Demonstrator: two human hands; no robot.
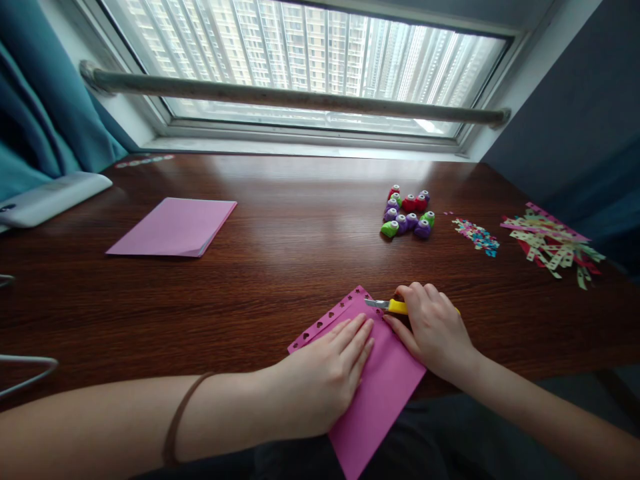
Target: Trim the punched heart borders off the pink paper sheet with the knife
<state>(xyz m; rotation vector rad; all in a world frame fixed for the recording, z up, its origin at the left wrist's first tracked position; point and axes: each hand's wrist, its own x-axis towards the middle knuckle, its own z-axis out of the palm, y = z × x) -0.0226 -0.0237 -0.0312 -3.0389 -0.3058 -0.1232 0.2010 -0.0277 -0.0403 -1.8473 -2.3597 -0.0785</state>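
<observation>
The magenta paper sheet (386,380) with small punched-out hearts and other shapes along its border lay slanted beneath my left hand (327,377), which was flat, fingers straight, gripping nothing. My right hand (437,327) was curled round a yellow-handled cutter (398,307), its bare metal blade near the sheet's far corner. I judged that a slipping blade could nick my left fingertips, and too light a press could let the sheet skew and the border tear. The sheet's near end overhung the glossy dark-brown wooden table (150,313). Beyond the sheet sat shiny red, green and purple bundles (411,221); farther, a window (320,53) behind a pale round rail (300,99).
</observation>
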